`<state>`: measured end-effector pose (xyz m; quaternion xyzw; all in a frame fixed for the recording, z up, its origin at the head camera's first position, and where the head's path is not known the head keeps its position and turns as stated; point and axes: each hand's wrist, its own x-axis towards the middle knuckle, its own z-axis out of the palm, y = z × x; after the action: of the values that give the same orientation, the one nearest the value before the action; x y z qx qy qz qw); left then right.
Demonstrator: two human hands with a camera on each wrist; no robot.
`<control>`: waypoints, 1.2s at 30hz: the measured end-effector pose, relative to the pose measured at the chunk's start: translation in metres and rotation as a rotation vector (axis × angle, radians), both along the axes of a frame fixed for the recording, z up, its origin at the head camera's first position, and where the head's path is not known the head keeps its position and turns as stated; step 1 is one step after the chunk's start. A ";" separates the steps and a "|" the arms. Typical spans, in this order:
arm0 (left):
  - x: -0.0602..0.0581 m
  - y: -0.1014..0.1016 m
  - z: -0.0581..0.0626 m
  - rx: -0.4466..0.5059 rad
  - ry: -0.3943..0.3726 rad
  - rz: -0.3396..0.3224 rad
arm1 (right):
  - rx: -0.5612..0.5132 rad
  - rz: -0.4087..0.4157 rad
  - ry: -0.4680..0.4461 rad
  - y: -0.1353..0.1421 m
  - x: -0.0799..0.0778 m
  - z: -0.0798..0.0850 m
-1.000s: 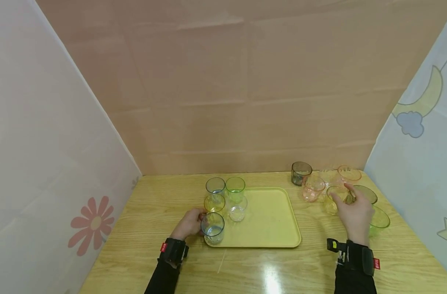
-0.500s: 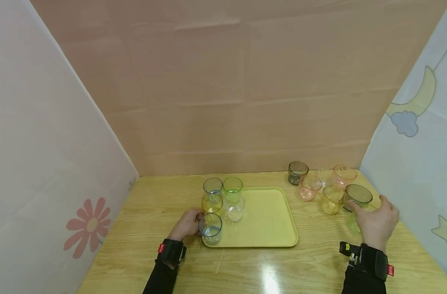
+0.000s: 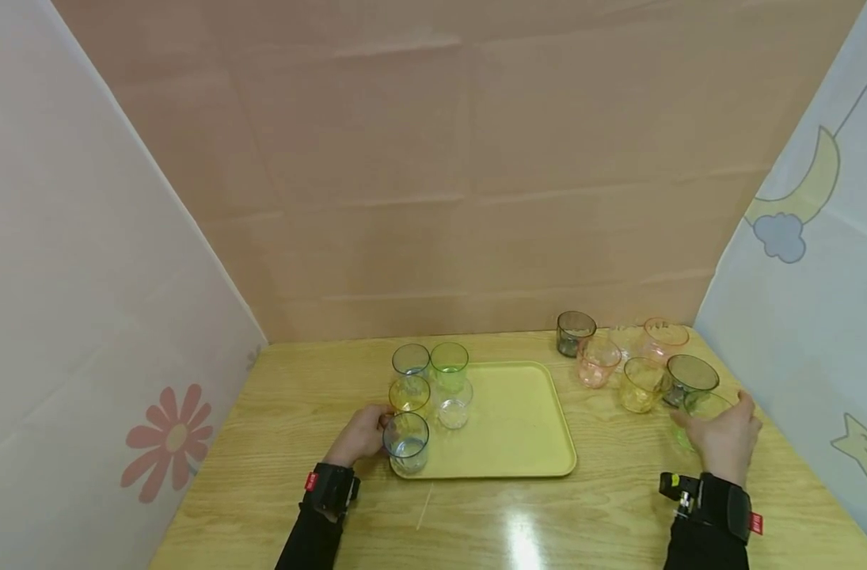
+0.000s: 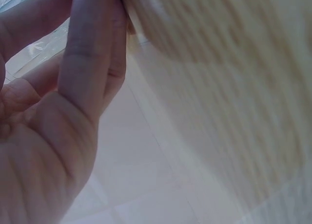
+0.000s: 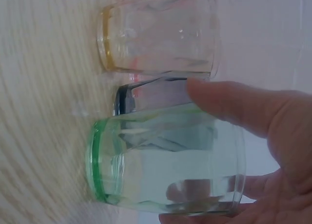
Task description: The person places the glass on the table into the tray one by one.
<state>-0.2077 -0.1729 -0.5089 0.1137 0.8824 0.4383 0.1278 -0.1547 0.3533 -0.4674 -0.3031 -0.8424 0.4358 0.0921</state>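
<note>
My right hand holds a green-rimmed glass at the table's right side. In the right wrist view the thumb lies along the glass's upper side, and fingertips show through its wall. At the left edge of a yellow tray, my left hand curls at the side of a clear blue-rimmed glass. Its fingertips are partly hidden behind that glass. The left wrist view shows the left fingers close up, with a bit of clear glass behind them.
On the tray's left part stand a yellow glass, a clear glass, a green glass and a blue-rimmed glass. Near my right hand are a dark glass, yellow glass, pink glass and several others.
My right hand has drawn back from the yellow and dark glasses, swung right, and closed around the green-rimmed glass. The left hand stays at the tray's left edge.
</note>
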 end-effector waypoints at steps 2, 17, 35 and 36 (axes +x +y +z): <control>0.000 0.000 0.000 -0.002 0.001 0.001 | -0.009 0.004 -0.014 0.001 0.000 -0.002; -0.001 0.000 0.001 -0.067 0.056 0.013 | -0.052 -0.166 0.114 -0.004 0.001 0.007; -0.003 0.000 0.001 -0.064 0.054 0.021 | -0.183 -0.113 0.319 -0.042 -0.003 0.039; -0.003 0.000 0.001 -0.060 0.051 0.020 | -0.186 -0.102 0.321 -0.044 -0.004 0.040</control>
<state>-0.2106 -0.1731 -0.5080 0.1119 0.8992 0.4100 0.1043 -0.1585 0.3097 -0.4278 -0.2795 -0.7565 0.5493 0.2187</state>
